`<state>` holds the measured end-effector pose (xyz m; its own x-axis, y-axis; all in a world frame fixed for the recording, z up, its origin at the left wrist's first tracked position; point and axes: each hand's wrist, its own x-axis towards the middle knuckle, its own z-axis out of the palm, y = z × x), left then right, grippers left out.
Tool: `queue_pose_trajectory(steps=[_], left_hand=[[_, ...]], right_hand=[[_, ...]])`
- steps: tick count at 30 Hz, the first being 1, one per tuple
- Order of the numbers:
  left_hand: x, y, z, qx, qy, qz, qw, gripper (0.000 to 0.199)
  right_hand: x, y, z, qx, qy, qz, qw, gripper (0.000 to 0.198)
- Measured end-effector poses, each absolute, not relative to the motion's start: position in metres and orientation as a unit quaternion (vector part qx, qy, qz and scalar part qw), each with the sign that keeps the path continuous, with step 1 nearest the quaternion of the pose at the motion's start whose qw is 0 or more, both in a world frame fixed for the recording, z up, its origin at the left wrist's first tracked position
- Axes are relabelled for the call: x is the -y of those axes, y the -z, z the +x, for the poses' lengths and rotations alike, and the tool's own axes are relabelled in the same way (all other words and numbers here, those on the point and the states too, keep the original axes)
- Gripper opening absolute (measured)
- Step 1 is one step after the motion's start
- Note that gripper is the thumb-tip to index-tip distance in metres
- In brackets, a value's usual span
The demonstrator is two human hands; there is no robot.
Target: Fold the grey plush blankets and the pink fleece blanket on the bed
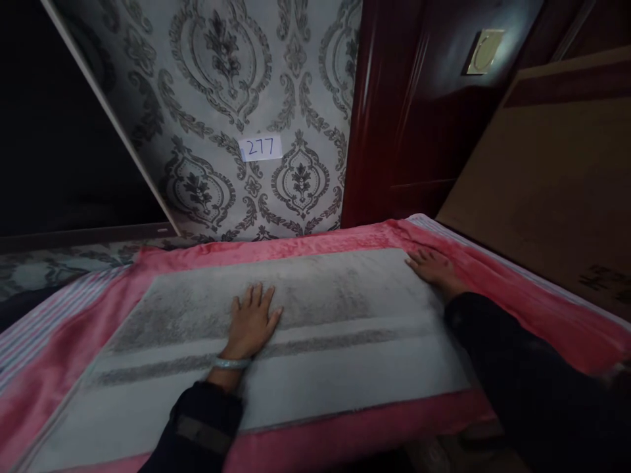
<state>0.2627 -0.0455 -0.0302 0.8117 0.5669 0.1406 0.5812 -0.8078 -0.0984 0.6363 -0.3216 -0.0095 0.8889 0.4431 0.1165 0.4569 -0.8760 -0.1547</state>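
Note:
A light grey mat or folded cloth (345,368) with darker smudgy bands lies flat on a pink plush blanket (286,249). Its exact kind I cannot tell. My left hand (251,318) rests palm down near its middle, fingers spread, a bracelet at the wrist. At the far right corner my right hand (432,268) lies flat, fingers stretched over the edge where the grey piece meets the pink blanket. Neither hand grips anything.
Behind stands a patterned wall (300,85) with a paper label (261,148) reading 277. A dark screen (73,131) is at left. A dark red door (409,118) and a large cardboard box (552,171) stand at right. Striped cloth (44,322) shows under the blanket.

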Motion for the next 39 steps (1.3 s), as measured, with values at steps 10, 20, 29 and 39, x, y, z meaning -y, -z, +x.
queue_pose_trajectory(steps=[10,20,29,39], left_hand=[[0.043,0.024,0.266,0.306,0.029,-0.949,0.068,0.061],[0.043,0.020,0.268,0.299,0.036,-0.952,0.048,0.064],[0.039,0.011,0.272,0.292,0.000,-0.956,0.016,0.067],[0.051,0.012,0.167,0.244,-0.042,-0.969,0.023,0.067]], right_hand=[[0.283,0.046,0.511,0.547,0.024,-0.836,0.038,0.059],[0.420,0.059,0.568,0.242,0.005,-0.966,0.093,0.058],[0.473,0.060,0.546,0.228,0.023,-0.929,0.291,0.046],[0.454,0.048,0.507,0.100,0.010,-0.985,0.139,0.051]])
